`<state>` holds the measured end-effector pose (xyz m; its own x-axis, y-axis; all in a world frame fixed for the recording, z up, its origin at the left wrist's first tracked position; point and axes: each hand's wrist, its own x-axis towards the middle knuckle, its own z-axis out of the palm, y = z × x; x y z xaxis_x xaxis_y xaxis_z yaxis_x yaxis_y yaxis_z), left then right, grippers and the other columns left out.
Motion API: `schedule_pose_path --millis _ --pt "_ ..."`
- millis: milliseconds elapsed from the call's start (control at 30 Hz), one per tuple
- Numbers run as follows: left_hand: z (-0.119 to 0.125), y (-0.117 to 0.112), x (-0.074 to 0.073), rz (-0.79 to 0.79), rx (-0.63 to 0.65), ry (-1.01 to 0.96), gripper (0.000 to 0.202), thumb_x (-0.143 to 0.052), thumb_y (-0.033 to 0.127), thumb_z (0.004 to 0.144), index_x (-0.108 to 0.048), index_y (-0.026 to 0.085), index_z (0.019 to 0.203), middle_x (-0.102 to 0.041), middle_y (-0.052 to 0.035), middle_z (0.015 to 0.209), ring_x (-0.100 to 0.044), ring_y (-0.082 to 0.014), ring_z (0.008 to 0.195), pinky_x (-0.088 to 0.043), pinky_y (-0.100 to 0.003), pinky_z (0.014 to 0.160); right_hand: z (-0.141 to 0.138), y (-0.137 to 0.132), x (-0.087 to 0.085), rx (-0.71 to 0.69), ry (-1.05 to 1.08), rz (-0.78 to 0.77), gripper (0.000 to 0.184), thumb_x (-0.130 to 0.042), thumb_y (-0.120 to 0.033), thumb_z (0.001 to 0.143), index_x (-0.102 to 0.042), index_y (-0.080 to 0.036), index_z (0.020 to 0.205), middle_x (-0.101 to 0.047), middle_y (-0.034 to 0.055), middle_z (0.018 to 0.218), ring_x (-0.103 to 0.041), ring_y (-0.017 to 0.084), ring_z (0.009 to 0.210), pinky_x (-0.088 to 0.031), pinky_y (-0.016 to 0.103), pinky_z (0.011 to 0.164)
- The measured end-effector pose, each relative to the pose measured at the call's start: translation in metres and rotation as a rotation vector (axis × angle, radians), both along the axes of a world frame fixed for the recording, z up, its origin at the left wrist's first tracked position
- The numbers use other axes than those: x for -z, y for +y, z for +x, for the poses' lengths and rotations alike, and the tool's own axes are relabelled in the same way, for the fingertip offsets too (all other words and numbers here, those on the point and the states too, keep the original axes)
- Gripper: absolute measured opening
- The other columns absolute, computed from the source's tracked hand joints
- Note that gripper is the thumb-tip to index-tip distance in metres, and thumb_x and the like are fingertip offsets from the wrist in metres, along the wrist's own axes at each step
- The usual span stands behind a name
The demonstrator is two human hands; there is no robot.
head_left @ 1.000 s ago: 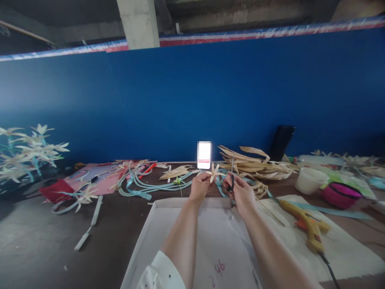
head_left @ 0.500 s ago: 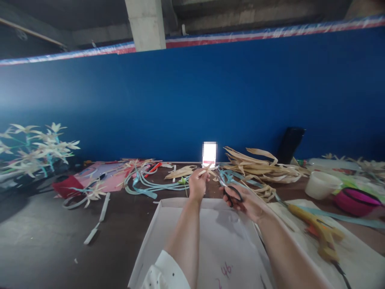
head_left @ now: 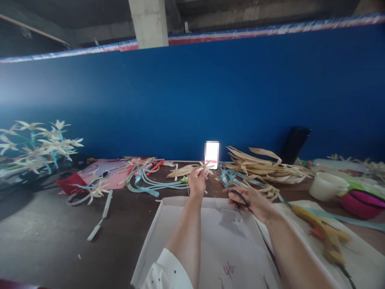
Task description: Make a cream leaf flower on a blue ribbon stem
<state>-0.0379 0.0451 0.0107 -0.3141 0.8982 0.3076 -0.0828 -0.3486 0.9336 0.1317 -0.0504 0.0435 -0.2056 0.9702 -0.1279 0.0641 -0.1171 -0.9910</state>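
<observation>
My left hand (head_left: pixel 197 182) is closed in a pinch on a small pale strip of dried husk (head_left: pixel 202 166), held above the far edge of the box lid. To its right, my right hand (head_left: pixel 254 202) grips black-handled scissors (head_left: pixel 239 196), fingers in the loops. The blades point up and left, a short way apart from the strip; whether they are parted is hard to see. Under both forearms lies a white box lid (head_left: pixel 228 245) with handwritten marks. Just beyond the hands stands a lit phone (head_left: pixel 212 154).
Dried husks (head_left: pixel 264 166) are heaped at back right. A yellow glue gun (head_left: pixel 326 233) lies at right near a white cup (head_left: pixel 327 186) and magenta bowl (head_left: pixel 362 203). Pale blue-green tubes (head_left: pixel 162 186) lie left of my hands. Husk flowers (head_left: pixel 42 142) stand far left before a blue partition (head_left: pixel 180 96).
My right hand has drawn the scissors slightly right and down, away from the strip in my left hand. The whole view has shifted a little.
</observation>
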Motion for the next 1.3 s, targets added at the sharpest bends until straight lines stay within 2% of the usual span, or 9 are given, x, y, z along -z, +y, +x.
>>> schedule_pose_path --millis 200,367,667,1000,1300 --pt "0.001 0.0 0.001 0.029 0.01 0.013 0.016 -0.058 0.022 0.07 -0.066 0.014 0.081 -0.063 -0.0047 0.077 -0.057 -0.0116 0.062 -0.049 -0.022 0.054 -0.006 -0.002 -0.002 0.044 0.005 0.029 0.038 -0.073 -0.037 0.065 -0.067 -0.015 0.095 -0.065 0.0049 0.069 -0.053 0.01 0.052 -0.024 0.017 0.038" --pt "0.004 -0.003 0.001 0.094 0.06 0.011 0.015 -0.058 0.019 0.069 -0.066 0.015 0.081 -0.063 -0.0054 0.084 -0.057 -0.0108 0.063 -0.048 -0.021 0.053 -0.007 -0.003 -0.004 0.093 0.005 0.018 0.036 -0.076 -0.035 0.061 -0.069 -0.016 0.09 -0.064 0.0036 0.066 -0.051 0.01 0.05 -0.031 0.019 0.041" --pt "0.003 -0.01 -0.005 0.14 0.085 0.099 0.019 -0.053 0.015 0.07 -0.069 0.016 0.08 -0.063 -0.0046 0.081 -0.053 -0.0089 0.058 -0.046 -0.021 0.053 -0.004 -0.001 0.002 0.041 0.029 0.023 0.033 -0.076 -0.033 0.06 -0.068 -0.016 0.088 -0.061 0.0013 0.061 -0.048 0.009 0.049 -0.036 0.021 0.047" --pt "0.004 -0.01 -0.004 0.175 0.1 0.105 0.022 -0.052 0.017 0.072 -0.071 0.018 0.084 -0.063 -0.0035 0.081 -0.051 -0.0088 0.058 -0.044 -0.02 0.053 -0.005 0.0 0.003 0.062 -0.002 0.029 0.035 -0.075 -0.036 0.061 -0.069 -0.015 0.089 -0.061 0.0008 0.058 -0.048 0.009 0.044 -0.034 0.02 0.042" --pt "0.003 -0.011 -0.005 0.171 0.087 0.143 0.024 -0.052 0.016 0.072 -0.071 0.019 0.085 -0.064 -0.0022 0.081 -0.053 -0.0096 0.058 -0.045 -0.023 0.054 -0.001 0.002 0.004 0.029 -0.037 0.026 0.038 -0.074 -0.038 0.065 -0.069 -0.014 0.094 -0.062 0.0028 0.06 -0.049 0.008 0.045 -0.027 0.018 0.04"
